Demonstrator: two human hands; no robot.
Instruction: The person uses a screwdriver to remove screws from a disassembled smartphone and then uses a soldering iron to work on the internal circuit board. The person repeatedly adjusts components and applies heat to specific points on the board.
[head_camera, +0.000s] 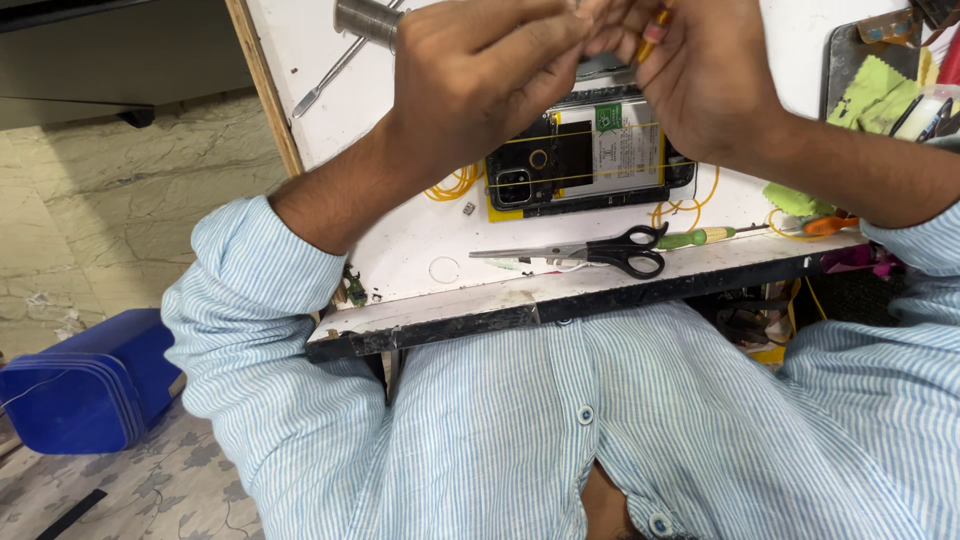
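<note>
Both my hands are raised together above an opened phone (585, 155) that lies on the white worktop (420, 250), back cover off, battery and camera showing, yellow rubber bands stretched across it. My left hand (480, 75) has its fingers pinched at my right hand's fingertips; what it pinches is hidden. My right hand (695, 75) grips a thin tool with an orange-yellow handle (655, 30). The fingertips meet near the top edge of the view, over the phone's upper end.
Black-handled scissors (600, 250) lie near the worktop's front edge beside a green-handled screwdriver (695, 238). Loose yellow rubber bands (455, 185), a metal pick (330, 75), a metal cylinder (365, 20) and a green cloth (880, 90) are on the worktop. A blue stool (85, 385) stands on the floor at left.
</note>
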